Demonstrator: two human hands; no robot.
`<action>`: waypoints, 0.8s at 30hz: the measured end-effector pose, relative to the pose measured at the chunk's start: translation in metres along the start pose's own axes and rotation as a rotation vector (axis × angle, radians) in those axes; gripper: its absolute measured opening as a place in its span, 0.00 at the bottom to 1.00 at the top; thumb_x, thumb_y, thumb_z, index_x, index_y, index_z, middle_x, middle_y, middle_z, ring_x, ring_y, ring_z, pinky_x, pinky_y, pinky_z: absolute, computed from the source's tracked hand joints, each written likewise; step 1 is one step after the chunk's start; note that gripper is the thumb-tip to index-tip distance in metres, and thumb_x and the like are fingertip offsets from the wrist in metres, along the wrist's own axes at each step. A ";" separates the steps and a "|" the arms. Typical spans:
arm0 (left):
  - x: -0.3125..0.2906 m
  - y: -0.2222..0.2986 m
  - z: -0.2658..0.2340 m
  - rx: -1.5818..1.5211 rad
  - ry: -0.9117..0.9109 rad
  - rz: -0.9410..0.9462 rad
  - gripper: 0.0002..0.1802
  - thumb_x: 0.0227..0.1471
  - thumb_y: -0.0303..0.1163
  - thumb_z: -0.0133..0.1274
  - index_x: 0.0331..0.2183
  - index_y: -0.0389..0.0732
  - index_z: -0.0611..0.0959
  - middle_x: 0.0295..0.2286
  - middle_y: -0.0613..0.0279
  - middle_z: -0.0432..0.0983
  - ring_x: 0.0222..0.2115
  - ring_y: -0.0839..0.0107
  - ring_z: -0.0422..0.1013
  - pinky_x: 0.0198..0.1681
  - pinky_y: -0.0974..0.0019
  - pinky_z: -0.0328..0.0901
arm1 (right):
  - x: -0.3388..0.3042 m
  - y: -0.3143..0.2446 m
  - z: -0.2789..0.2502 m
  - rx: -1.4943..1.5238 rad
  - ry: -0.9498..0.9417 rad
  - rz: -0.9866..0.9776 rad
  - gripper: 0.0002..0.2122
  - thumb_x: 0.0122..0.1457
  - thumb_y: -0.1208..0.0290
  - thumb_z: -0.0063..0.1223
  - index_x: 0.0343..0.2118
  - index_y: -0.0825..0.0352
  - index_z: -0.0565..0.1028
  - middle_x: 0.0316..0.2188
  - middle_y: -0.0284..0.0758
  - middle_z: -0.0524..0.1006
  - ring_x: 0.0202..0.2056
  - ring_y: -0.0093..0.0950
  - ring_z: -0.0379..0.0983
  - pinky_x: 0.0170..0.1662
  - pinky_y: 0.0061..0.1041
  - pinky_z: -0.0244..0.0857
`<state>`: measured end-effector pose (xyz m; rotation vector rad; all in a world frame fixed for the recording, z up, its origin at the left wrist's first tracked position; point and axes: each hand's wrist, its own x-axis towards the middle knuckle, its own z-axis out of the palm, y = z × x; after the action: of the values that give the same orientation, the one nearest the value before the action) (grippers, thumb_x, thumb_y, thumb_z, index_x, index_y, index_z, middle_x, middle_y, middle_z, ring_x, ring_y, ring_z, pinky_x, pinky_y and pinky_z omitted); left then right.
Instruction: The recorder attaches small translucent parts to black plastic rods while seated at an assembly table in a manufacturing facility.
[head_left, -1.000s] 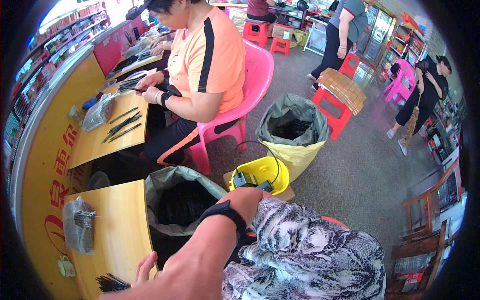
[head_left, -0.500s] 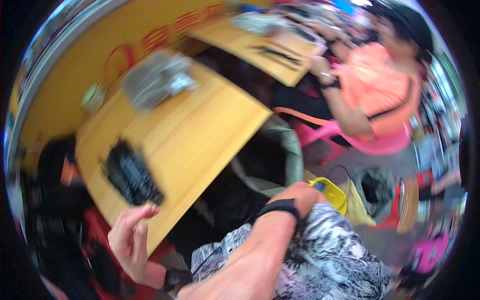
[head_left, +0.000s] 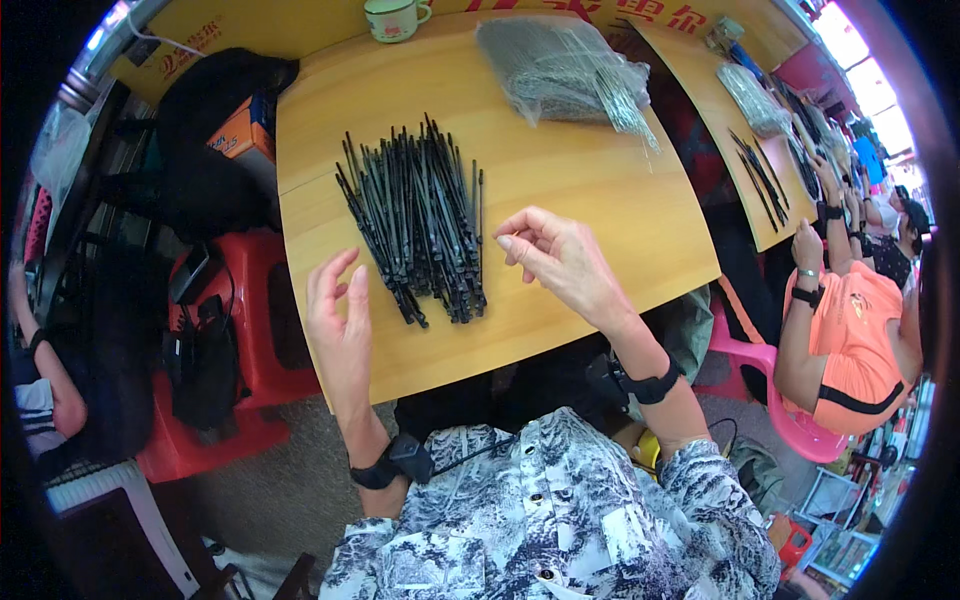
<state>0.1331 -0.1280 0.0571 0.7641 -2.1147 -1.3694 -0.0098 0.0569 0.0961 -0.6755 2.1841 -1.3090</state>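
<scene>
A pile of thin black rods [head_left: 415, 215] with thicker, knobbed lower ends lies on the wooden table [head_left: 560, 180] in front of me. My left hand [head_left: 340, 315] is held just left of the pile's near end, thumb and fingers apart and nothing between them. Right of the pile, my right hand [head_left: 560, 255] hovers with loosely bent fingers, the thumb close to the forefinger. I see nothing in it. Neither hand appears to touch the rods.
A clear plastic bag of thin silvery wires [head_left: 565, 70] lies at the table's far right, a mug [head_left: 397, 18] at the far edge. A red stool [head_left: 255, 320] stands left. At right, a person in orange [head_left: 860, 330] sits by another table [head_left: 740, 160] with black rods.
My view has swung so that the table and the black pile now lie straight ahead. My right hand has come up beside the pile; my left is at its other side.
</scene>
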 end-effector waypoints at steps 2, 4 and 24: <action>0.012 -0.009 0.008 0.204 -0.036 0.031 0.24 0.52 0.41 0.47 0.47 0.35 0.68 0.46 0.47 0.61 0.49 0.56 0.57 0.53 0.61 0.51 | 0.012 0.010 0.001 -0.145 0.088 -0.019 0.12 0.55 0.67 0.47 0.34 0.72 0.71 0.22 0.39 0.74 0.22 0.27 0.70 0.27 0.25 0.64; 0.023 -0.015 0.021 0.209 -0.025 0.042 0.27 0.52 0.42 0.47 0.48 0.34 0.66 0.48 0.45 0.60 0.50 0.53 0.55 0.53 0.58 0.50 | 0.021 0.016 0.004 -0.158 0.105 -0.068 0.14 0.56 0.64 0.47 0.34 0.73 0.71 0.22 0.41 0.74 0.23 0.31 0.70 0.29 0.27 0.64; 0.025 -0.015 0.096 0.273 -0.039 0.245 0.28 0.54 0.38 0.43 0.53 0.34 0.60 0.53 0.35 0.49 0.53 0.43 0.47 0.56 0.52 0.45 | 0.035 0.034 0.017 -0.141 0.250 -0.151 0.16 0.57 0.61 0.43 0.36 0.73 0.71 0.23 0.51 0.72 0.29 0.45 0.70 0.32 0.35 0.63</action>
<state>0.0533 -0.0888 0.0112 0.5588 -2.3664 -0.9879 -0.0306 0.0375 0.0529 -0.7799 2.4868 -1.3877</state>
